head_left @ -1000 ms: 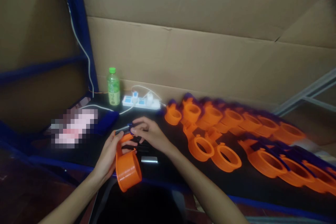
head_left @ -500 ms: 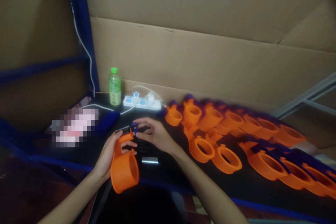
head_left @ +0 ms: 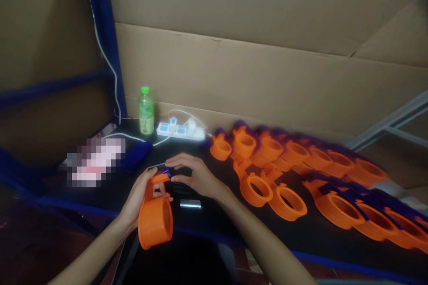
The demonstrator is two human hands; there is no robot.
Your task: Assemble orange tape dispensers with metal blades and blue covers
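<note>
My left hand (head_left: 138,196) is wrapped round the handle of an orange plastic ring part (head_left: 156,222), whose wide ring hangs below the fingers. At the part's upper end, my right hand (head_left: 194,173) pinches a small dark blue piece (head_left: 167,172) with thumb and fingers. That piece touches the orange end, which is partly hidden by my fingers. Below my right hand lies a small silvery flat object (head_left: 190,204) on the black table. Some dark thin items (head_left: 183,188) lie just behind it, too dim to name.
Several orange ring parts (head_left: 256,190) with dark blue pieces stand in rows on the right. A green-capped bottle (head_left: 146,113) and a white power strip (head_left: 180,131) with cables are at the back, before a cardboard wall (head_left: 234,71). A pixelated patch covers something at left.
My right hand has brought the small blue piece left and down against the orange part's end. The orange ring has shifted slightly left and down in my left hand.
</note>
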